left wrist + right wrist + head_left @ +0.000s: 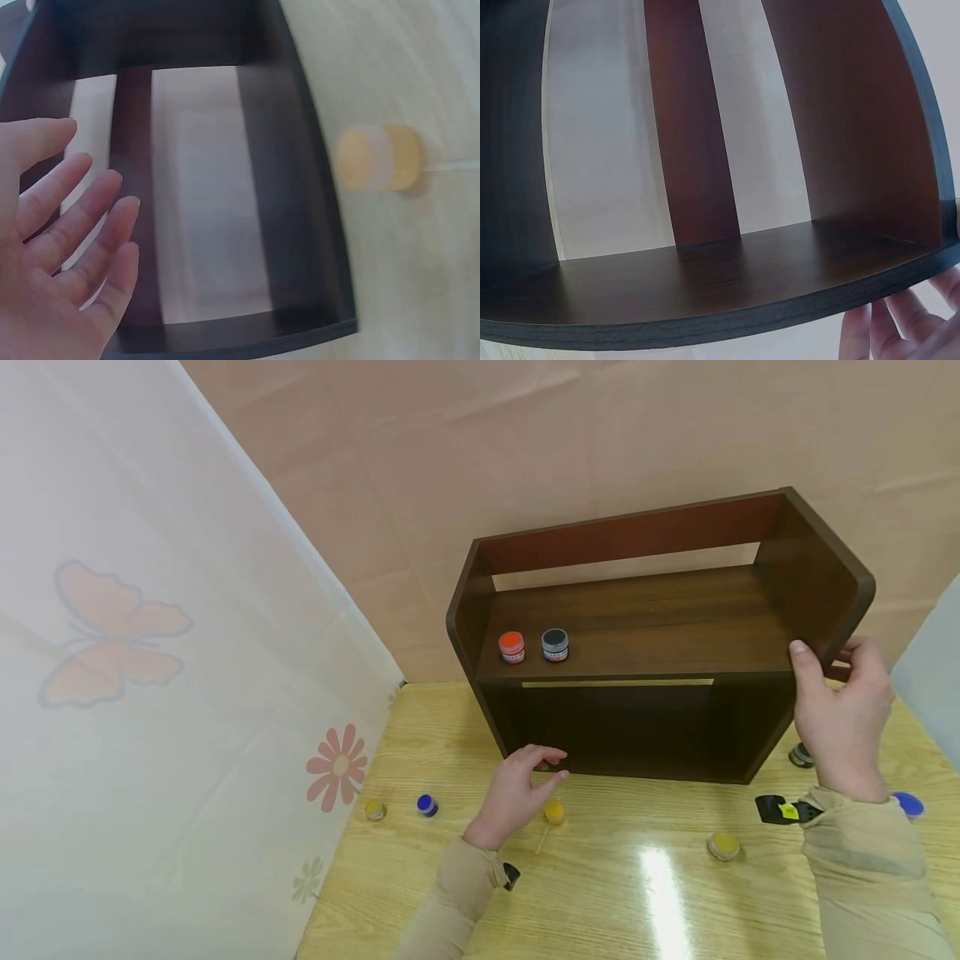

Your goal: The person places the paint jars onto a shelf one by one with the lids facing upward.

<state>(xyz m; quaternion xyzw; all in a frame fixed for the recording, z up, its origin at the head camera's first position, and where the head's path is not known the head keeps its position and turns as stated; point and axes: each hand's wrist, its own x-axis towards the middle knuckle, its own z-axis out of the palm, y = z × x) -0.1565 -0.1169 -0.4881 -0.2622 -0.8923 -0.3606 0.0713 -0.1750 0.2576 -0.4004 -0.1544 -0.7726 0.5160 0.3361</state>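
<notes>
A dark brown wooden shelf (pixel 630 618) stands on the table, its two side panels joined by an upper board and a back rail. My right hand (pixel 847 710) grips the right side panel, thumb on the inner face and fingers round the outside. In the right wrist view, fingertips (pixel 889 330) show beyond the panel's edge. My left hand (pixel 517 789) is held at the shelf's lower left front, fingers relaxed and nothing in them. An orange paint jar (pixel 554 812) lies on the table just right of that hand. Two paint jars, one red (pixel 512 647) and one black (pixel 555 645), sit on the upper board.
On the table (pixel 600 893) are a yellow-topped jar (pixel 723 846), a small blue jar (pixel 427 805) and another yellow jar (pixel 376 810). A dark jar (pixel 802 755) and a blue lid (pixel 909 804) lie by the right arm. Hanging cloths (pixel 225 568) border the table.
</notes>
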